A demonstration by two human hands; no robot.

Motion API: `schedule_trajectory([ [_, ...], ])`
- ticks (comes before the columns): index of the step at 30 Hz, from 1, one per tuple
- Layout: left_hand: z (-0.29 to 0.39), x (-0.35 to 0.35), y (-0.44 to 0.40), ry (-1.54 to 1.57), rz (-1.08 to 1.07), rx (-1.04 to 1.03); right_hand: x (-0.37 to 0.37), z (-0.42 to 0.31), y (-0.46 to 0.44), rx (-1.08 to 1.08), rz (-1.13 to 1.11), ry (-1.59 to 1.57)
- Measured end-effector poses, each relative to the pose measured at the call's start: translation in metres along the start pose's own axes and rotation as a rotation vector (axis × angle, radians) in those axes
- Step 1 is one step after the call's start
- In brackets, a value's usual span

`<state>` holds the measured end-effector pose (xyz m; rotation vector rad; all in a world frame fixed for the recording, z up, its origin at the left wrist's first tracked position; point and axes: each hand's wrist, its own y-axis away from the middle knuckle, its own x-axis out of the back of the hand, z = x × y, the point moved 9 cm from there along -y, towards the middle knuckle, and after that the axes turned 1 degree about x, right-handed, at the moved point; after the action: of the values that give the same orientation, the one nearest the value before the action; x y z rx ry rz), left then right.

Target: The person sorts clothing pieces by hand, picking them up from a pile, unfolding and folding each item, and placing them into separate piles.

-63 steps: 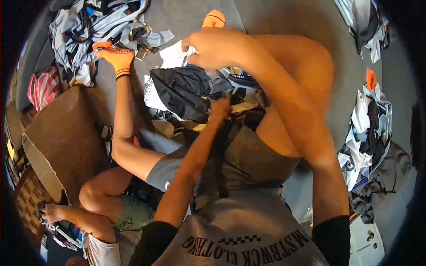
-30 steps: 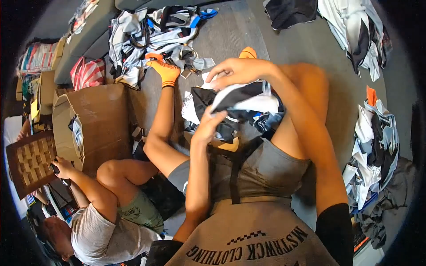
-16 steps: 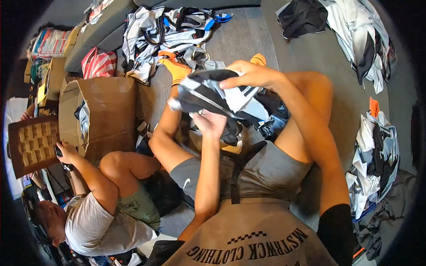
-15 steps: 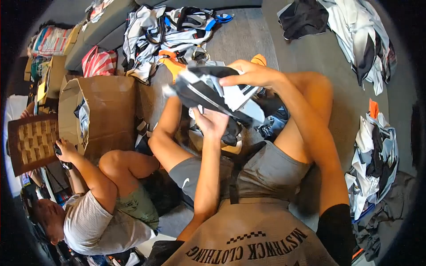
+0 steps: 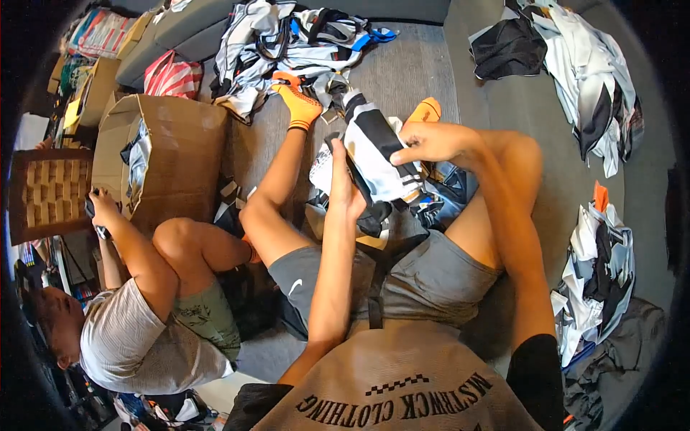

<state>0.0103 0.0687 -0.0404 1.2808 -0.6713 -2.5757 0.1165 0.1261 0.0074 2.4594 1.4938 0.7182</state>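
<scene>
A folded black-and-white piece of fabric (image 5: 374, 151) is held in front of me, above my lap. My right hand (image 5: 437, 142) grips its right side, thumb pressed flat on the cloth and the other fingers hidden behind. My left hand (image 5: 346, 188) is at the lower left, its thumb pointing up along a dark edge of the cloth; its other fingers are mostly covered. Under and beside both hands, between my legs, lies a heap of dark, white and blue fabric pieces (image 5: 447, 188).
A large open cardboard box (image 5: 183, 161) with cloth inside stands left. Beside it sits another person (image 5: 136, 323), holding a dark object. Cloth piles lie on the floor ahead (image 5: 262, 50) and on the grey seating at right (image 5: 586, 72), with another pile (image 5: 596, 266) nearer me.
The fabric has turned from lying crosswise, blurred, to a more upright folded shape. My right hand has shifted slightly right and down. The view has tilted a little.
</scene>
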Motion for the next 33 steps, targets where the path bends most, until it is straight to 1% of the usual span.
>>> schedule_trajectory([
  [2,-0.001,0.001,0.0,0.027,-0.012,0.027,-0.003,0.0,0.001,-0.031,-0.036,0.033],
  [6,0.003,0.025,-0.006,-0.193,0.044,-0.097,-0.002,-0.01,-0.009,0.135,-0.096,-0.091],
  [7,0.001,0.029,-0.008,-0.191,0.044,-0.096,-0.003,-0.009,-0.009,0.134,-0.096,-0.09],
  [11,-0.003,0.028,-0.012,0.102,-0.029,-0.058,0.007,-0.017,-0.01,0.11,0.124,-0.387],
  [12,-0.003,0.026,-0.012,0.104,-0.03,-0.057,0.008,-0.016,-0.011,0.108,0.124,-0.387],
  [16,0.0,0.014,-0.007,0.348,-0.053,-0.083,-0.002,-0.011,-0.019,0.125,-0.01,-0.188],
  [17,-0.004,0.018,-0.008,0.353,-0.049,-0.081,-0.004,-0.008,-0.02,0.12,-0.014,-0.189],
  [21,-0.018,0.03,-0.017,0.461,-0.169,-0.059,-0.011,-0.005,-0.025,0.16,-0.051,-0.178],
  [27,-0.029,0.037,-0.004,0.342,-0.076,0.004,-0.008,-0.002,-0.024,0.157,-0.021,-0.178],
  [31,-0.048,0.067,-0.003,0.262,-0.019,0.14,0.007,-0.005,-0.021,0.192,0.12,-0.273],
  [33,-0.055,0.084,-0.012,0.271,-0.009,0.136,0.01,-0.003,-0.021,0.207,0.136,-0.274],
])
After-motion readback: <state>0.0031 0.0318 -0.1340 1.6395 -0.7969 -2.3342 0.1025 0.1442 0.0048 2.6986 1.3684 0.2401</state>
